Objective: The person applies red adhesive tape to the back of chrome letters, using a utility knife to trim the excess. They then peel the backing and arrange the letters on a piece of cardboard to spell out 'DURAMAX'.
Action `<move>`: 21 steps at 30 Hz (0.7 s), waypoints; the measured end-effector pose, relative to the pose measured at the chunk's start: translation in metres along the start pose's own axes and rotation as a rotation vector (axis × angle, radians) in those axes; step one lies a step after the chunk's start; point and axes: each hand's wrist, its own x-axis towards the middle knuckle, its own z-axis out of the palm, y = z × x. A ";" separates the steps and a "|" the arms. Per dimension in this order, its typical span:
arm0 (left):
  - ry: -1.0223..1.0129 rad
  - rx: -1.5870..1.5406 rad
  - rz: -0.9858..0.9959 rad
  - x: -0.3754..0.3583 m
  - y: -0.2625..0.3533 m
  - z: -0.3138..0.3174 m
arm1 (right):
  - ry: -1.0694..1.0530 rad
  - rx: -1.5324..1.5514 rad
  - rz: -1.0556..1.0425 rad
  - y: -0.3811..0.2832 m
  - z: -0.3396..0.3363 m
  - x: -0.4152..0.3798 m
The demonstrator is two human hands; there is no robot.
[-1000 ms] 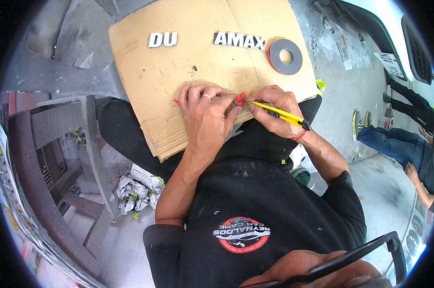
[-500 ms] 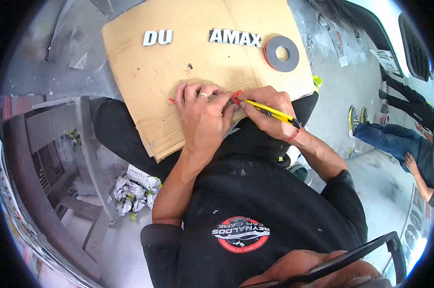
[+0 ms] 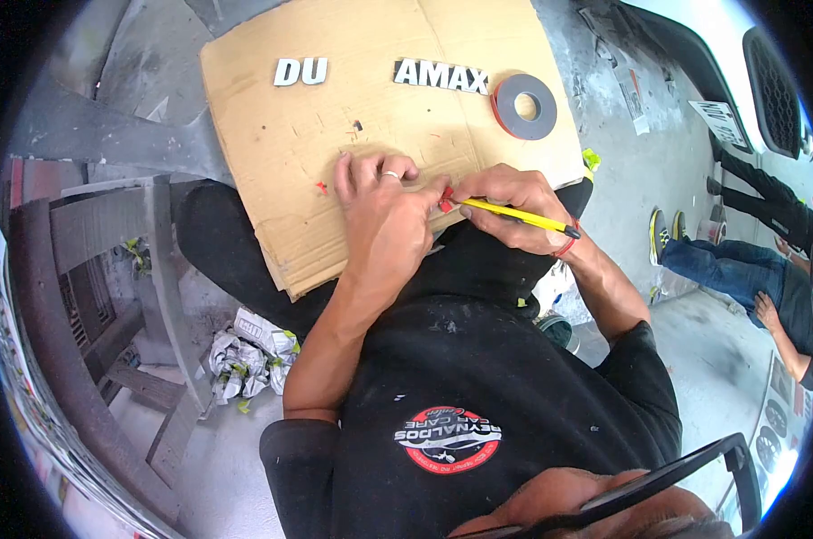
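My left hand (image 3: pixel 384 211), with a ring on one finger, rests on the cardboard sheet (image 3: pixel 335 126) across my lap. Its thumb and index finger pinch a small piece with red tape (image 3: pixel 446 199), mostly covered by the fingertips. From the right, my right hand (image 3: pixel 514 211) grips a slim yellow utility knife (image 3: pixel 523 216), its tip end at the red tape. Farther up the cardboard lie white letters "DU" (image 3: pixel 300 72) and "AMAX" (image 3: pixel 441 76). A roll of dark double-sided tape with a red edge (image 3: pixel 507 117) lies flat beside the "X".
Small red scraps (image 3: pixel 322 188) dot the cardboard. A wooden frame (image 3: pixel 159 269) stands at left, with crumpled paper (image 3: pixel 249 359) on the floor. At right are a parked vehicle (image 3: pixel 766 81), a person in jeans (image 3: pixel 725 265) and another in dark trousers.
The knife has rotated slightly in my right hand and now shows mostly its yellow side. Both hands remain together at the red-taped piece; the view has shifted a little.
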 end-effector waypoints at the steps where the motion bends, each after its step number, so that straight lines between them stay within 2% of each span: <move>1: -0.015 0.005 0.004 0.000 0.001 0.000 | -0.034 -0.004 0.036 -0.003 -0.001 0.000; 4: -0.035 0.015 0.010 0.001 0.002 0.001 | -0.065 -0.002 0.159 -0.011 -0.002 0.003; 7: -0.042 0.013 0.000 0.001 0.001 0.000 | -0.007 0.000 0.114 -0.007 0.003 0.001; 17: 0.000 -0.017 -0.033 0.001 0.000 0.002 | 0.020 -0.010 0.150 -0.008 0.009 -0.002; 21: -0.001 -0.024 -0.034 0.001 -0.001 0.002 | 0.047 -0.072 0.067 -0.005 0.010 -0.001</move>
